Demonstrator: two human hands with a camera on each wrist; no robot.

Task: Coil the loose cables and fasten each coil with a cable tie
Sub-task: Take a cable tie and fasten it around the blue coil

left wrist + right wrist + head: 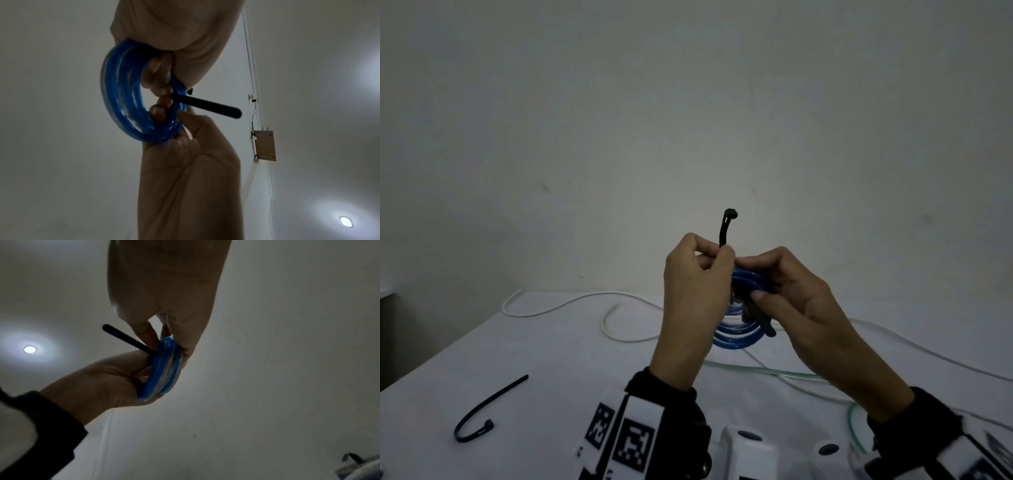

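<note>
Both hands hold a blue cable coil up above the white table. My left hand pinches a black cable tie whose head end sticks up above its fingers. Its lower fingers curl against the coil. My right hand grips the coil's upper part between thumb and fingers, a fingertip on the tie's tail, which slants down across the coil. In the left wrist view the tail juts out through the coil. How the tie runs round the strands is hidden.
A second black cable tie lies curved on the table at the near left. A loose white cable winds across the far side. A clear greenish tube runs under my hands. White gear sits at the near edge.
</note>
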